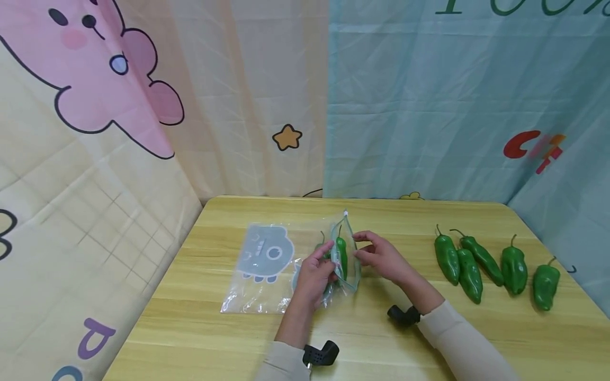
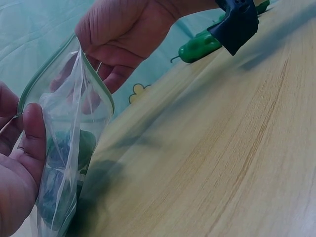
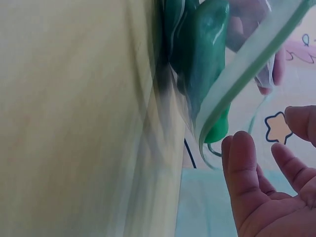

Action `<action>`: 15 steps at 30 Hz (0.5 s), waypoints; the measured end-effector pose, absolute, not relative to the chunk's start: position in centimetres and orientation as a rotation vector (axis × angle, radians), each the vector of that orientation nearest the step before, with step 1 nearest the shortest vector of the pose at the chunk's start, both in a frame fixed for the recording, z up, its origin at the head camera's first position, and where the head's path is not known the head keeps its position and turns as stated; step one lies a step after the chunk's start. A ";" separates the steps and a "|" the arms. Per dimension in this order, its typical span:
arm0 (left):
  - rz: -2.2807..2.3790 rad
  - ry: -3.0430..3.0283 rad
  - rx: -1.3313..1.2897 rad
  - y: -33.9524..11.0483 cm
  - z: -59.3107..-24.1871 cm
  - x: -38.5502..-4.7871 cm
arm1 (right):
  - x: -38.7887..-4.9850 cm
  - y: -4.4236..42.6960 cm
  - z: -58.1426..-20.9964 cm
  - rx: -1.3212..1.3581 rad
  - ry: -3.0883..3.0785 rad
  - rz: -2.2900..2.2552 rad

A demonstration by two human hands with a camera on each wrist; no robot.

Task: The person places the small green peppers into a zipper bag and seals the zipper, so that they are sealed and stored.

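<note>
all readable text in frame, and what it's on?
"100%": blue curtain, cropped by top edge
"C", red: blue curtain; coloured shapes after it unreadable
"P", probably, purple, tilted: cream curtain; edge-cropped black and blue marks unclear
Print on clear bag: white marks too small to read

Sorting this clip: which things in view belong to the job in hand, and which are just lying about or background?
Part of the job:
clear zip bag, mouth open
green peppers inside it
probably the five loose peppers to the right

Not part of it:
printed hangings
black wrist devices, worn
table, merely the surface
</note>
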State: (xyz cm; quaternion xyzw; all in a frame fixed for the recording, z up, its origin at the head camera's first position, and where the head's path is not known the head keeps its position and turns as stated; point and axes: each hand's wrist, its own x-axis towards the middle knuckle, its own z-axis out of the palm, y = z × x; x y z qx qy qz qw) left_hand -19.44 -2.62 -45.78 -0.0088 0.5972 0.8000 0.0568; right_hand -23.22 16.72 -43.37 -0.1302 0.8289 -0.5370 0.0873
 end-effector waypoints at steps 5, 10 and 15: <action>2.419 1.815 -0.038 -2.6 -45.9 -19.4 | -23.6 17.1 -43.3 -0.417 2.472 -1.621; 2.411 1.816 -0.044 -2.6 -46.0 -19.5 | -24.0 17.4 -43.2 -0.429 2.483 -1.627; 2.423 1.811 -0.043 -2.6 -46.0 -19.6 | -24.3 17.8 -43.0 -0.444 2.480 -1.637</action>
